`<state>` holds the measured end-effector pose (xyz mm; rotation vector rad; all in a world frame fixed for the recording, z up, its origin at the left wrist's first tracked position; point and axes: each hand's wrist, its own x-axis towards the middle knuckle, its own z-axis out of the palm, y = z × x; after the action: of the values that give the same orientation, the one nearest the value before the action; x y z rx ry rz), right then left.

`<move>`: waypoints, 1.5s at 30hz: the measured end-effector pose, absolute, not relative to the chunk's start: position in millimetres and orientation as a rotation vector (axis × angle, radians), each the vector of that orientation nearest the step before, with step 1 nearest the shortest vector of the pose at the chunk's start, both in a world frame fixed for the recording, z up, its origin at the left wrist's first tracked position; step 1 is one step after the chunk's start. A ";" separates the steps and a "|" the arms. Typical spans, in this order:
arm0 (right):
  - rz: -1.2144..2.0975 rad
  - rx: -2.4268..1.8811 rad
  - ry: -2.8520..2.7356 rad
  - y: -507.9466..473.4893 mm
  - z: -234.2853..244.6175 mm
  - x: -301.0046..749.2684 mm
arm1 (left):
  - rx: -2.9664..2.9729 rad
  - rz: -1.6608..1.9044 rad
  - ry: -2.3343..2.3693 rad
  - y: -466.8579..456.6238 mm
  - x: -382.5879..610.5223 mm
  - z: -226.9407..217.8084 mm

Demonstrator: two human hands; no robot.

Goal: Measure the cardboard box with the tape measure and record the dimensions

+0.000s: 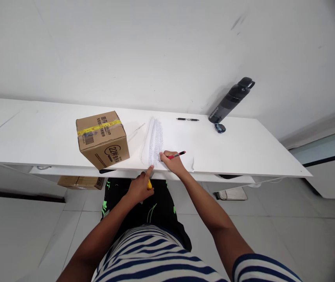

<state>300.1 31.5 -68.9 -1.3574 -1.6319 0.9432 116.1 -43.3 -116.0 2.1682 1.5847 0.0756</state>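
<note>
My right hand [171, 160] is closed around a red pen [177, 155] with a dark end, and rests on a sheet of paper [177, 137]. Dense rows of grey marks cover the left part of that sheet, and its lower right corner curls up. My left hand [141, 186] is at the table's front edge, its index finger stretched out to the bottom of the paper. Its other fingers are curled round a small yellow object [149, 185], mostly hidden, whose kind I cannot make out.
A taped cardboard box [103, 137] stands left of the paper on the white table [244, 149]. Behind the sheet lies a black pen [187, 119]. A dark bottle [230, 101] and a small dark object [220, 128] are at the right. Another carton [81, 182] sits below the tabletop.
</note>
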 end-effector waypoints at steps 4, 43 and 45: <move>0.918 -1.333 -1.634 31.3 -70.1 298.2 | 2.149 0.101 1.567 -44.0 115.0 -115.3; 0.895 -1.363 -1.560 32.0 -74.4 299.5 | 2.119 0.104 1.563 -45.1 115.0 -110.5; 0.884 -1.374 -1.562 32.8 -73.8 300.6 | 2.086 0.105 1.548 -46.6 118.8 -108.4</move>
<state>300.6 32.8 -73.8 -1.3740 -1.5624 0.8837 118.8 -46.6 -108.4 2.0861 1.5476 0.1048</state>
